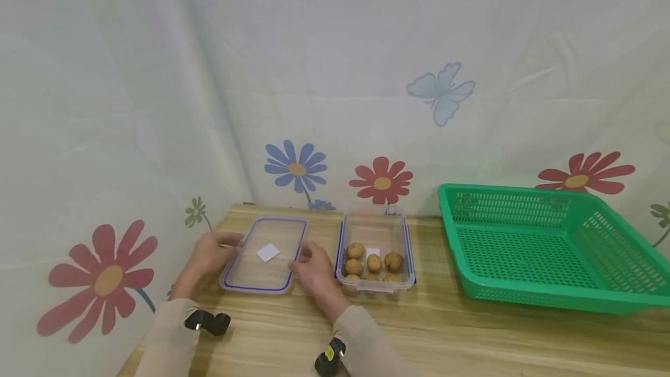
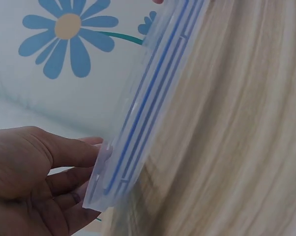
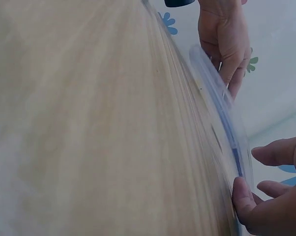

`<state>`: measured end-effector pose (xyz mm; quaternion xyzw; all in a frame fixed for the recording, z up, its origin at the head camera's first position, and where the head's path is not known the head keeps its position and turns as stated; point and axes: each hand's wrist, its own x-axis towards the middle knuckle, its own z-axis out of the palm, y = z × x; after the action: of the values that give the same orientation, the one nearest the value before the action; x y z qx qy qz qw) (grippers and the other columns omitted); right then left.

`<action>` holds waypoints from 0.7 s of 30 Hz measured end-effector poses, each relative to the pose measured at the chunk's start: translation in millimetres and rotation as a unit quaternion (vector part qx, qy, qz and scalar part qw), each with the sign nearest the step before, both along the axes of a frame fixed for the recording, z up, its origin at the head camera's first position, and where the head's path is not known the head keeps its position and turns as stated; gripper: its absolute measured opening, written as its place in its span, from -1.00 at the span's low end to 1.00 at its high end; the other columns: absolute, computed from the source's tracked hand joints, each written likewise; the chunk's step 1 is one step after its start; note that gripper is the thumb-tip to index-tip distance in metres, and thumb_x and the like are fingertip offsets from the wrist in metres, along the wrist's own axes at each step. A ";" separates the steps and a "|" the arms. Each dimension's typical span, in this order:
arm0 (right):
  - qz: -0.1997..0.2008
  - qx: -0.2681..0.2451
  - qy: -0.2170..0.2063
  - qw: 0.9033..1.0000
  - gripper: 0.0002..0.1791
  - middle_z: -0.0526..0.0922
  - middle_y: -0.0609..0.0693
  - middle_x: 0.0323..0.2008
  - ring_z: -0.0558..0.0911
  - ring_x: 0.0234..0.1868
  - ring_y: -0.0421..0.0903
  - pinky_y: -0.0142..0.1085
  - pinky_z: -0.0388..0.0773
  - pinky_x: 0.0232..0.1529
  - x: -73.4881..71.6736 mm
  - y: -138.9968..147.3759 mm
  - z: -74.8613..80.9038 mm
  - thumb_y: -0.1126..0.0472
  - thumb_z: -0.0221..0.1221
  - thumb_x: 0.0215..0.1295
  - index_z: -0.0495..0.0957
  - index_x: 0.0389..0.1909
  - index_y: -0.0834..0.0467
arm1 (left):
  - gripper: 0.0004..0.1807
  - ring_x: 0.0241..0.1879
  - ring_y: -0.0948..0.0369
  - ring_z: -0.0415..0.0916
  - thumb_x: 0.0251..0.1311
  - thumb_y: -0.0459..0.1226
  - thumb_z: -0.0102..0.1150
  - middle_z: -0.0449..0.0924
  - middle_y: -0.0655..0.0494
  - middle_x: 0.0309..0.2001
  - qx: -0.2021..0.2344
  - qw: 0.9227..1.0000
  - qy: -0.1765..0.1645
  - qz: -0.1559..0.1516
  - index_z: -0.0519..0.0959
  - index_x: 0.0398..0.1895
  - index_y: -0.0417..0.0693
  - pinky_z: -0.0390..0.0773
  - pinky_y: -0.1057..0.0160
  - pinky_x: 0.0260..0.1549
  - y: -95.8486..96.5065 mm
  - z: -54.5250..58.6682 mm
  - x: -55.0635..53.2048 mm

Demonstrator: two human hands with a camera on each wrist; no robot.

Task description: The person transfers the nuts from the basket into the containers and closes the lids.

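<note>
A clear plastic container lid with a blue sealing ring and a small white label lies between both hands, close over the wooden table. My left hand pinches its left edge; the left wrist view shows thumb and fingers of that hand at the lid's side flap. At the opposite edge, my right hand holds the lid between thumb and fingers, the thumb overlapping the rim in the right wrist view. Right beside that hand stands a clear container holding several walnuts.
A large green plastic basket stands at the right on the wooden table. Behind and to the left hangs a white curtain printed with flowers and a butterfly. The container's blue-edged side flaps hang open.
</note>
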<state>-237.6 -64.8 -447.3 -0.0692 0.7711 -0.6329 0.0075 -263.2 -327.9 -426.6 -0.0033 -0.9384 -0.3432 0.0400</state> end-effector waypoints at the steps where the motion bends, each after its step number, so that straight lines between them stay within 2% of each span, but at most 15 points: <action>1: 0.000 0.002 0.004 1.000 -0.42 0.66 0.30 0.12 0.68 0.08 0.14 -0.07 0.69 0.14 -0.5 -0.2 -0.4 0.43 0.40 0.25 0.54 0.30 0.41 | -0.62 0.04 -0.26 0.68 0.36 -0.42 0.27 0.68 -0.39 0.09 0.002 1.000 0.002 0.002 0.64 0.21 -0.41 0.69 -0.19 0.06 -0.4 0.5 0.8; 9: -0.007 -0.003 -0.002 1.000 -0.43 0.68 0.21 0.06 0.70 0.06 0.10 -0.10 0.70 0.11 -1.8 0.1 3.1 0.43 0.41 0.23 0.58 0.29 0.35 | -0.62 0.07 -0.23 0.65 0.41 -0.38 0.26 0.66 -0.35 0.16 0.023 1.000 0.002 0.005 0.64 0.23 -0.35 0.66 -0.21 0.09 -0.1 14.0 6.5; 14: -0.008 -0.020 0.000 1.000 -0.42 0.67 0.23 0.09 0.71 0.05 0.10 -0.16 0.74 0.00 0.0 2.9 10.6 0.44 0.39 0.24 0.57 0.31 0.36 | -0.62 0.04 -0.20 0.65 0.43 -0.39 0.25 0.66 -0.35 0.17 0.019 1.000 0.002 -0.002 0.63 0.25 -0.36 0.70 -0.14 0.02 0.4 25.8 8.0; 18: -0.010 -0.023 0.012 1.000 -0.43 0.67 0.24 0.08 0.73 -0.02 0.06 -0.21 0.74 -0.06 1.1 5.2 17.2 0.46 0.38 0.22 0.57 0.29 0.37 | -0.61 0.00 -0.15 0.67 0.45 -0.36 0.25 0.65 -0.36 0.17 0.033 0.999 -0.006 0.002 0.62 0.27 -0.34 0.74 -0.06 -0.06 2.4 34.4 10.8; 21: -0.013 -0.028 0.017 0.999 -0.44 0.68 0.22 0.08 0.72 0.00 0.07 -0.19 0.73 -0.05 1.6 7.7 23.1 0.46 0.35 0.21 0.59 0.28 0.35 | -0.59 -0.02 -0.15 0.69 0.48 -0.32 0.25 0.64 -0.37 0.19 0.045 0.999 -0.006 0.007 0.61 0.30 -0.33 0.75 -0.07 -0.07 5.0 40.1 13.3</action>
<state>-236.0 -57.0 -424.2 -0.0705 0.7539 -0.6530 -0.0159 -249.8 -322.9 -386.5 0.0069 -0.9222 -0.3850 0.0373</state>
